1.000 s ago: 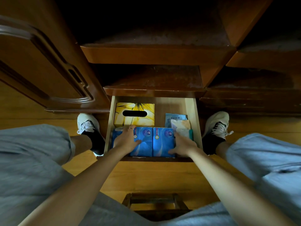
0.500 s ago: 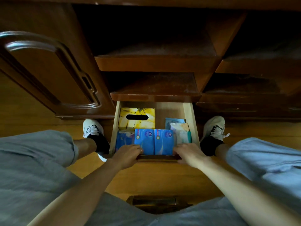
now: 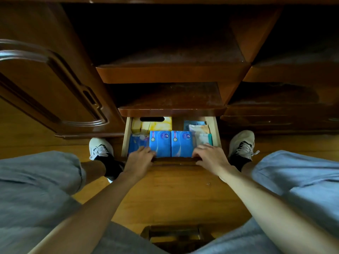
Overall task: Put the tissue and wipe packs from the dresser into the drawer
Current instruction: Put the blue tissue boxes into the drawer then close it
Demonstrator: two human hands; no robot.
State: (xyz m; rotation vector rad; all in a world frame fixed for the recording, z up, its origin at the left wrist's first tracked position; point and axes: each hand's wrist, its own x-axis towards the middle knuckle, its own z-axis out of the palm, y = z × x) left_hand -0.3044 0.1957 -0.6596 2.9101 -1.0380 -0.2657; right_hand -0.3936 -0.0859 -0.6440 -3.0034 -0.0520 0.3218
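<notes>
Both hands, left hand [image 3: 140,158] and right hand [image 3: 209,156], fingers curled over drawer [image 3: 125,138] front edge. Blue tissue packs [image 3: 170,143] along front inside, yellow tissue box [image 3: 152,124] back-left corner.

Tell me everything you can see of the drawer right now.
The drawer is a pale wooden box with a dark wood front, partly pulled out under the dresser's lowest shelf. It lies level and looks well filled: a yellow tissue box at the back, blue packs standing in a row at the front, pale wipe packs on the right. The left hand and the right hand both rest on its front edge.
</notes>
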